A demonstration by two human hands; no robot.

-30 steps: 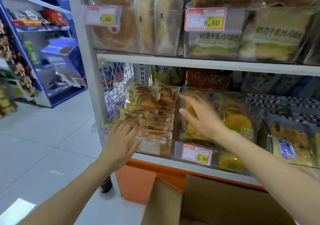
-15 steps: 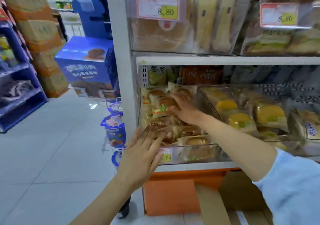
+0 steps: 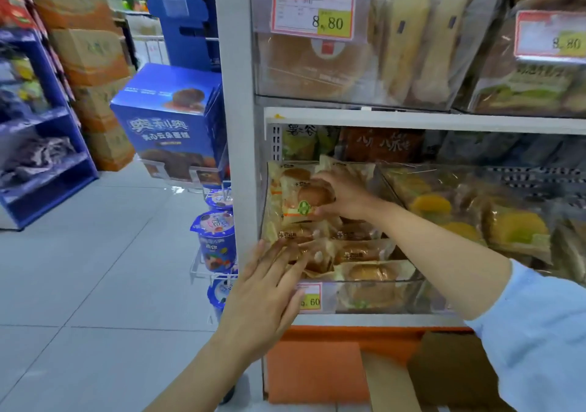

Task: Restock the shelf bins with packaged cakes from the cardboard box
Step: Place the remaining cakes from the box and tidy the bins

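I see my left hand (image 3: 269, 288) reaching forward with the palm down. Its fingers are straight and slightly spread, and the fingertips rest on the cake packs at the front left corner of the bin (image 3: 380, 297).

My right arm comes in from the right, bare to the elbow, with a pale blue sleeve (image 3: 545, 332) above that. My right hand (image 3: 345, 196) is above and beyond the left, and the two hands are apart. Its fingers curl over one cake pack (image 3: 304, 202) with the thumb beneath, gripping the pack by its right side.

That pack is a cream and clear wrapper showing a round brown cake, with a green round mark and an orange stripe below it. It stands nearly upright on top of the pile, against the bin's left wall.

More packs of the same kind lie heaped under and between my hands, rising above the bin's clear front wall. A yellow price tag (image 3: 312, 297) on that wall is partly covered by my left hand.

The open flaps of the cardboard box (image 3: 444, 370) are below my right forearm. Blue cups (image 3: 215, 240) hang in a wire rack just left of my left hand.
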